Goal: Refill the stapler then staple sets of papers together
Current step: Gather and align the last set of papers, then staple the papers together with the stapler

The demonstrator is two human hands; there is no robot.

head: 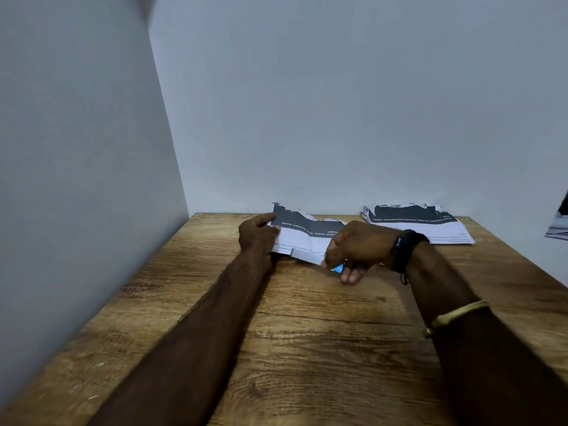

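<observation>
A set of torn printed papers (302,233) with a dark band along the far edge lies at the back middle of the wooden table (307,348). My left hand (256,236) grips the set's left edge, thumb on top. My right hand (358,250) curls round a small blue stapler (338,268) at the set's near right corner; only a sliver of blue shows between the fingers. A black band and a gold bangle sit on my right forearm.
A second pile of similar torn papers (421,221) lies at the back right of the table. More printed paper (558,226) shows at the right frame edge. Pale walls close off the table's left and back sides.
</observation>
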